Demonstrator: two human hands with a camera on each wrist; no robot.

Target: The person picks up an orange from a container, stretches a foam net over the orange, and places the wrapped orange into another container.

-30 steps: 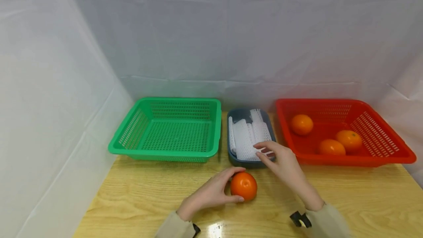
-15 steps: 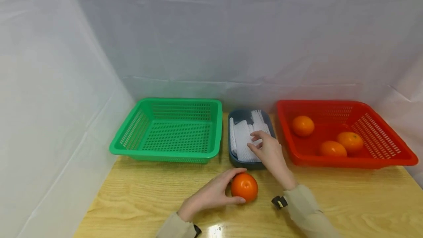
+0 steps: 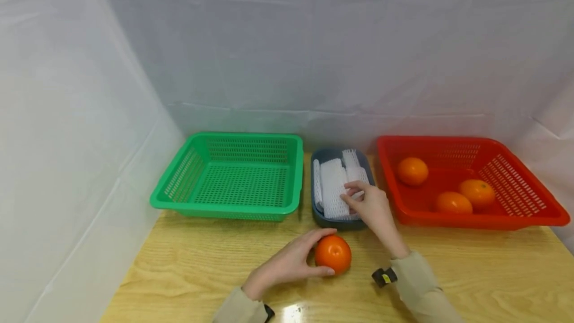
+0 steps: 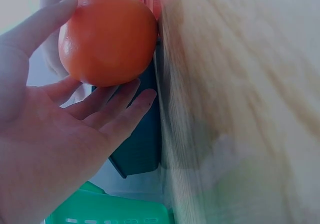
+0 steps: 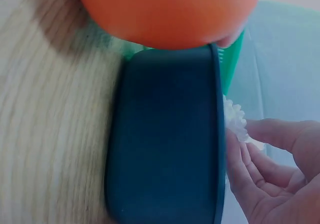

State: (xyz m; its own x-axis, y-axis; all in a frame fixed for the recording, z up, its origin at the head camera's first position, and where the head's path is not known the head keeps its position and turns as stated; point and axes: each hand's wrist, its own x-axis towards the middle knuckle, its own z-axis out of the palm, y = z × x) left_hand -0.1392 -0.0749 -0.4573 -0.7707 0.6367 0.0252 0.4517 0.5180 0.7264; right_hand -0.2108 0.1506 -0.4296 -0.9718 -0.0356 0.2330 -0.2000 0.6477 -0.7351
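An orange [image 3: 333, 254] stands on the wooden table, smooth and reddish. My left hand [image 3: 293, 259] holds it from the left, thumb on the near side and fingers curved round the far side. White foam net sleeves [image 3: 333, 188] lie in a dark blue box [image 3: 316, 213] just beyond the orange. Reaching over the box's right side, my right hand [image 3: 371, 208] pinches the edge of one foam net sleeve [image 5: 234, 120] between thumb and fingers, as the right wrist view shows. The rest of that sleeve is partly hidden behind the box wall.
A green basket [image 3: 224, 209] with nothing in it stands left of the box. To the right, a red basket [image 3: 484, 221] holds several oranges [image 3: 412, 171]. White sheeting [image 3: 287, 54] closes off the back and sides.
My right hand has moved left and down into the box and now pinches a foam net sleeve; the sleeves shifted slightly. My left hand and the orange have stayed put.
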